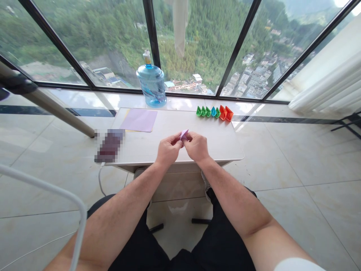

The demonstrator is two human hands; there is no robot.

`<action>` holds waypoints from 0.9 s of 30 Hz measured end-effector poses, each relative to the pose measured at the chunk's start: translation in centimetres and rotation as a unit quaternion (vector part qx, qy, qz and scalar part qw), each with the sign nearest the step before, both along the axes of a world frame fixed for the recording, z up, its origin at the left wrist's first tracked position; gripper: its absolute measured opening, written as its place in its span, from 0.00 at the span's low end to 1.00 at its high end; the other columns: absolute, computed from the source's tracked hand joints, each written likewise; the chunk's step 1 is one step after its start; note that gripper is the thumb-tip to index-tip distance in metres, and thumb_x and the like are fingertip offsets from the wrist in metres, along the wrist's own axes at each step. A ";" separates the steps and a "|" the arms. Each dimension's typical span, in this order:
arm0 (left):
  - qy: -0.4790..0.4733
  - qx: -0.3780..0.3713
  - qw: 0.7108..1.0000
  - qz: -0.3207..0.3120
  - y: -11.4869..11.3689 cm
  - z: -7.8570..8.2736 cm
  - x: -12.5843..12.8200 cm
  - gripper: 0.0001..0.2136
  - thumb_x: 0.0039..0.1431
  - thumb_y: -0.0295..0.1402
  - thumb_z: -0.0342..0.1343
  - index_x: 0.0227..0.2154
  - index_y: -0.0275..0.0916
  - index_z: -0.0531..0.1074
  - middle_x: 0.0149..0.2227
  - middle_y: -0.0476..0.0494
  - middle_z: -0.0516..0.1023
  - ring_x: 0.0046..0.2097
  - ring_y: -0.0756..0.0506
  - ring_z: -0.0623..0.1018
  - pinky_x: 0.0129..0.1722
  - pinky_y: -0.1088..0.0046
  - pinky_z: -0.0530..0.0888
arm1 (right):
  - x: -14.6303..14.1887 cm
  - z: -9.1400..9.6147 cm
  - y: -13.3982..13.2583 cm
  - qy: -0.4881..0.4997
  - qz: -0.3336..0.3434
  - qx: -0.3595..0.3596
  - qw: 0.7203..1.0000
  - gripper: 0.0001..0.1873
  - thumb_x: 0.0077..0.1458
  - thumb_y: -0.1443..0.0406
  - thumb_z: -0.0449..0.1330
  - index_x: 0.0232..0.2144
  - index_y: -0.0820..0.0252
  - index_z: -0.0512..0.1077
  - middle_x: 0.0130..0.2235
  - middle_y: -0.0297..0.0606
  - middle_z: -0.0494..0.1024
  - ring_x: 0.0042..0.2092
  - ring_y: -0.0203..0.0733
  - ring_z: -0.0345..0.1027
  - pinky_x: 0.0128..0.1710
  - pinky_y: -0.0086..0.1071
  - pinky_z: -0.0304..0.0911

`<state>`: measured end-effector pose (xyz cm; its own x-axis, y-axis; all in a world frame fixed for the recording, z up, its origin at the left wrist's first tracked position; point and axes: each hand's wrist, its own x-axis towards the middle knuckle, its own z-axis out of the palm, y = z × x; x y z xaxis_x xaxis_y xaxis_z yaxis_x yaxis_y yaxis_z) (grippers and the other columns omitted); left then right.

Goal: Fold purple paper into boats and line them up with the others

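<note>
A small piece of folded purple paper (pixel 184 134) is pinched between my two hands, above the front part of the low white table (pixel 175 124). My left hand (pixel 168 148) grips its left side with thumb and fingers closed. On the other side, my right hand (pixel 196 146) is closed on it too. Part of the paper is hidden behind the fingertips. Flat sheets of purple paper (pixel 139 120) lie at the table's left, with a yellowish edge showing beneath. Along the back right stands a row of folded paper boats: green ones (pixel 203 111), a blue one (pixel 214 112) and red ones (pixel 226 113).
A phone-like device (pixel 109 146), blurred out, lies at the table's left edge with a cable (pixel 100 178) hanging down. Behind the table, a large blue water bottle (pixel 152 88) stands by the window. A beige pole (pixel 62 107) slants in from the left.
</note>
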<state>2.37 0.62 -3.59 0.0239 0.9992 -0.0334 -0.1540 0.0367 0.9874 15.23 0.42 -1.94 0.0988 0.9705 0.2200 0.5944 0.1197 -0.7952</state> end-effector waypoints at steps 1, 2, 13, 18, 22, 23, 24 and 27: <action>-0.020 -0.014 1.000 0.006 0.1 -0.1 0.1 0.22 0.48 0.35 0.68 0.48 0.36 0.81 0.43 0.43 0.85 0.44 0.41 0.82 0.51 0.59 0.79 | 0.0 0.0 0.0 -0.006 0.005 0.001 1.000 0.06 0.55 0.64 0.60 0.29 0.54 0.78 0.31 0.35 0.83 0.33 0.42 0.74 0.37 0.34 0.64; -0.032 -0.024 0.999 0.012 0.1 -0.1 0.1 0.23 0.46 0.35 0.69 0.48 0.35 0.81 0.42 0.43 0.85 0.43 0.42 0.82 0.51 0.59 0.79 | -0.1 0.0 -0.1 -0.009 0.005 0.000 1.000 0.05 0.55 0.64 0.60 0.29 0.54 0.77 0.31 0.36 0.83 0.34 0.43 0.75 0.38 0.34 0.64; -0.130 -0.127 0.983 -0.003 0.8 1.0 -0.7 0.15 0.46 0.31 0.68 0.38 0.32 0.81 0.33 0.40 0.84 0.35 0.46 0.82 0.48 0.61 0.80 | 0.3 0.2 0.2 0.069 -0.013 0.006 0.998 0.05 0.50 0.63 0.65 0.33 0.55 0.75 0.31 0.32 0.82 0.33 0.40 0.75 0.39 0.32 0.68; -0.181 -0.178 0.967 0.017 1.4 0.8 -1.1 0.13 0.47 0.22 0.62 0.38 0.30 0.78 0.33 0.39 0.83 0.33 0.48 0.82 0.43 0.67 0.80 | 0.4 0.5 0.3 0.064 -0.048 0.027 0.996 0.06 0.53 0.62 0.63 0.32 0.57 0.78 0.29 0.33 0.81 0.30 0.38 0.72 0.37 0.32 0.66; -0.211 -0.177 0.961 0.023 1.5 0.9 -1.0 0.15 0.48 0.18 0.60 0.41 0.31 0.74 0.33 0.40 0.83 0.32 0.48 0.82 0.41 0.69 0.79 | 0.3 0.5 0.3 0.043 -0.041 0.028 0.998 0.07 0.53 0.61 0.64 0.32 0.58 0.79 0.28 0.32 0.78 0.30 0.37 0.70 0.36 0.31 0.65; -0.215 -0.173 0.961 0.022 1.4 0.9 -1.0 0.16 0.48 0.18 0.60 0.42 0.31 0.74 0.32 0.41 0.83 0.32 0.48 0.82 0.41 0.68 0.79 | 0.3 0.4 0.3 0.032 -0.038 0.028 0.998 0.08 0.52 0.60 0.65 0.32 0.58 0.80 0.29 0.32 0.78 0.31 0.37 0.70 0.37 0.31 0.65; -0.218 -0.169 0.961 0.018 1.3 0.8 -0.9 0.17 0.48 0.18 0.60 0.43 0.31 0.73 0.33 0.41 0.83 0.32 0.47 0.82 0.42 0.66 0.79 | 0.3 0.4 0.3 0.021 -0.035 0.029 0.999 0.08 0.51 0.60 0.66 0.32 0.58 0.80 0.29 0.32 0.77 0.31 0.37 0.70 0.37 0.31 0.65; -0.215 -0.153 0.965 -0.009 1.0 0.8 -0.6 0.19 0.47 0.19 0.64 0.44 0.31 0.74 0.34 0.39 0.83 0.36 0.46 0.83 0.46 0.63 0.79 | 0.2 0.5 0.3 -0.010 -0.034 0.031 0.999 0.09 0.52 0.59 0.66 0.32 0.57 0.81 0.31 0.33 0.76 0.33 0.37 0.69 0.38 0.32 0.64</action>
